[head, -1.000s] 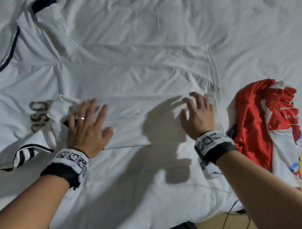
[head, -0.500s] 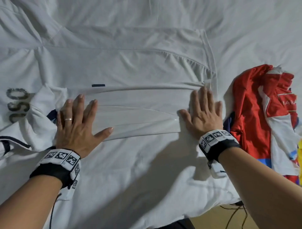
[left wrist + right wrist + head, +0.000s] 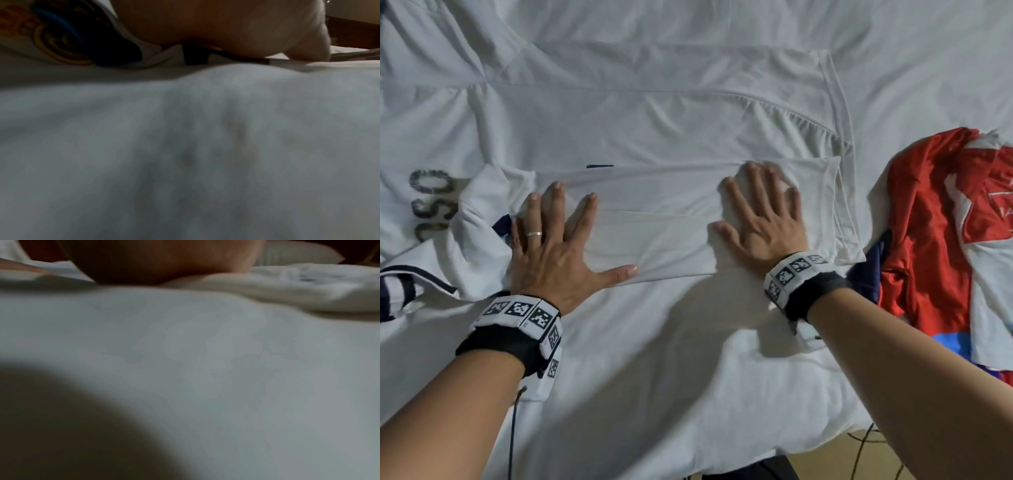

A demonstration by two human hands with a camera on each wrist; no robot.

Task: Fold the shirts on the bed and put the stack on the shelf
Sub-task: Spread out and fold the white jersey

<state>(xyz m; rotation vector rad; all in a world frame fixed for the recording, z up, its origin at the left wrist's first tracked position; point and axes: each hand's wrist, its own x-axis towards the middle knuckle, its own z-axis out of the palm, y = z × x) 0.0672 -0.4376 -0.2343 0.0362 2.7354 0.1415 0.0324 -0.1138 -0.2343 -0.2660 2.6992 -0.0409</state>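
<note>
I have my left hand (image 3: 551,253) and right hand (image 3: 763,222) flat, fingers spread and gripping nothing, pressing the folded near edge of the white shirt (image 3: 654,137) to set the crease. It lies spread on the bed (image 3: 671,394); the red shirt (image 3: 928,222) waits crumpled just beside its right hem.

Shirt (image 3: 654,120) on bed (image 3: 688,377); clothes pile (image 3: 935,233) at its right.

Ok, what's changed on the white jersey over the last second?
Both hands slid away from the person across the folded-over near strip of the white jersey, smoothing it: the left hand went from curled fingers to flat and spread, and the right hand flattened too. Nothing was gripped or let go. The crumpled red and white shirt stayed at the right.
</note>
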